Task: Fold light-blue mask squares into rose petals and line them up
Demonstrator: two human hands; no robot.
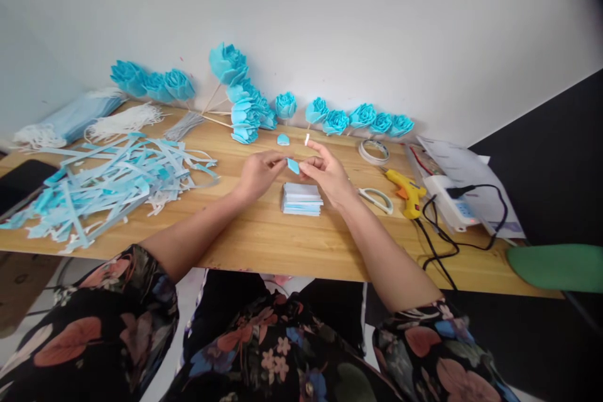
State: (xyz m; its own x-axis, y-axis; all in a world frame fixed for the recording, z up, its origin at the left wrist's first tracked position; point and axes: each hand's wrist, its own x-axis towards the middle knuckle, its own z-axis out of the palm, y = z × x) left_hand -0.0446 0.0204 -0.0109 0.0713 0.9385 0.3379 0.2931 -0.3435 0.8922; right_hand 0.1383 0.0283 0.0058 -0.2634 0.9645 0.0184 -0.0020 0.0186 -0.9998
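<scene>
While both hands (293, 171) hold blue material (293, 166), flowers (336, 121) behind, scissors (377, 200) beside

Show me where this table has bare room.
Bare wood lies between the pale stack and the table's front edge, and between the strip pile and the left hand. Crowded: the left end, and the right around the glue gun and power strip.
</scene>
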